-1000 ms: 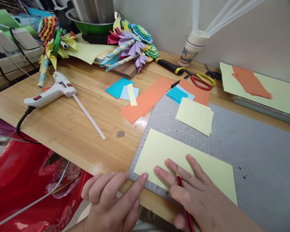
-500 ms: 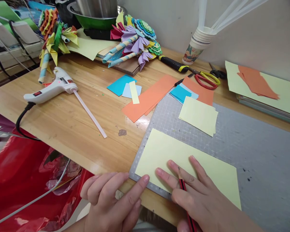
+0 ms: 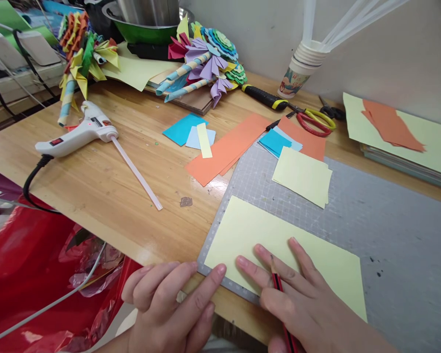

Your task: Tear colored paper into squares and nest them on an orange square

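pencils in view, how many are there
1: the red-and-black pencil in the right hand, over the large pale yellow sheet; others may be hidden.

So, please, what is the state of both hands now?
Left hand: partly open, holding nothing visible.
Right hand: holding a pencil, other fingers spread on the pale yellow sheet.

This desk (image 3: 91, 196) is light wood with a greyish-brown mark (image 3: 186, 201) out in the middle. White glue gun (image 3: 71, 141) is lying on the left, pale stick (image 3: 137, 174) poking out of it, and a grey cutting mat (image 3: 404, 235) covers most of the right. Between them: teal paper (image 3: 178, 131) and orange strips (image 3: 224, 152). Paper cups (image 3: 305, 61) stand stacked near the wall.
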`<state>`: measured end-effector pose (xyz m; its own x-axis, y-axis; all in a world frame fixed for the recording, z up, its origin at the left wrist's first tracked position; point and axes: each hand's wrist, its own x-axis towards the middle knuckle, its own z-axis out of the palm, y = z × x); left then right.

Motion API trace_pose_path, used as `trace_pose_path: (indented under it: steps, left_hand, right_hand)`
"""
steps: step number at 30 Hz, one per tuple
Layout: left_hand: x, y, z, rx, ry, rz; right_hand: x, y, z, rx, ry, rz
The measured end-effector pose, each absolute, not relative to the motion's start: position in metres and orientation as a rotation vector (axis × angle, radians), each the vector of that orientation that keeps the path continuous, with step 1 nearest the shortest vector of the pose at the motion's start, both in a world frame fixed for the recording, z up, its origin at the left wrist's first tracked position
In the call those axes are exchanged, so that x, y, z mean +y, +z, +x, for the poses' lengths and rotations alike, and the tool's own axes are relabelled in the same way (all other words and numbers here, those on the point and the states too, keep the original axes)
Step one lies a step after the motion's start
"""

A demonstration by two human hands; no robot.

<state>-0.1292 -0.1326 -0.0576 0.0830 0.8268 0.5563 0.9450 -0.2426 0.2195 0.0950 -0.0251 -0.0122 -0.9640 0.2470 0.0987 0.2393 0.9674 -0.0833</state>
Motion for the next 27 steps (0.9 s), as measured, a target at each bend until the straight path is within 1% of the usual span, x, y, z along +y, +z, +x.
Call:
trace_pose_path:
  steps: [3,5,9,16,20,27]
  left_hand:
    - [-0.13,-0.059,-0.121,-1.884,-1.016,-2.048]
    - [-0.129,-0.061,-0.117,-1.894,-1.07,-2.015]
    - [-0.128,-0.062,-0.117,-1.853,-1.068,-2.057]
    - [-0.127,-0.059,-0.117,-1.879,-1.092,-2.052]
    - [-0.128,-0.058,-0.115,-1.946,-1.091,-2.03]
    - [-0.124,-0.059,-0.115,-1.872,-1.118,-2.069]
  right_hand:
    - [-0.024,-0.012,0.097,-2.992,0.144,-0.39]
    - [-0.023,-0.011,0.096,-3.002,0.101,-0.363]
    - [-0.022,-0.009,0.094,-3.01,0.045,-0.329]
    - [-0.021,-0.008,0.092,-2.989,0.148,-0.362]
    - [-0.02,-0.01,0.092,-2.974,0.146,-0.37]
    - [-0.02,-0.012,0.093,-2.963,0.168,-0.368]
